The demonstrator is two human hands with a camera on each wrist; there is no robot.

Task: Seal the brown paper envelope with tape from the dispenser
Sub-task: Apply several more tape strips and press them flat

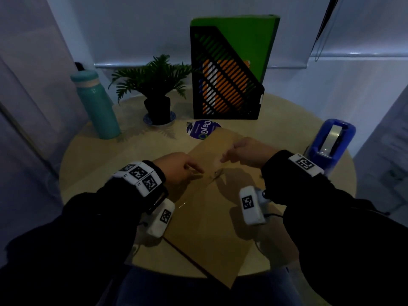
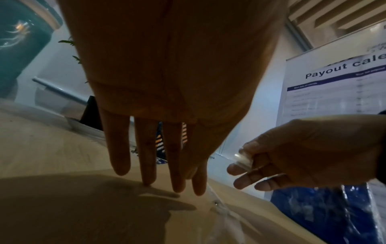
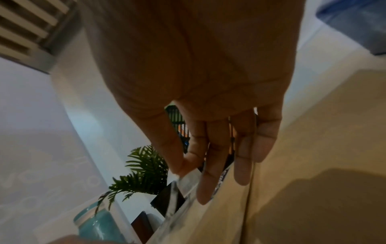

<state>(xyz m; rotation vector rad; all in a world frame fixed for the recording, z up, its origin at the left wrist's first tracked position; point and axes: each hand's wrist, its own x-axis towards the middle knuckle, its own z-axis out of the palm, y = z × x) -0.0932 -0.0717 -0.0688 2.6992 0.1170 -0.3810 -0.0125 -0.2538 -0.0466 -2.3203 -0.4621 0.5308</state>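
Observation:
The brown paper envelope lies slantwise on the round table, its near corner over the front edge. My left hand has straight fingers whose tips press down on the envelope beside a clear tape strip. My right hand hovers just above the envelope and pinches the free end of the tape between thumb and forefinger. The strip runs down from that pinch to the paper. The blue tape dispenser stands at the table's right edge, behind my right wrist.
At the back stand a teal bottle, a small potted plant and a black slotted file holder with a green folder. A round sticker lies by the envelope's far corner. A printed poster hangs on the right.

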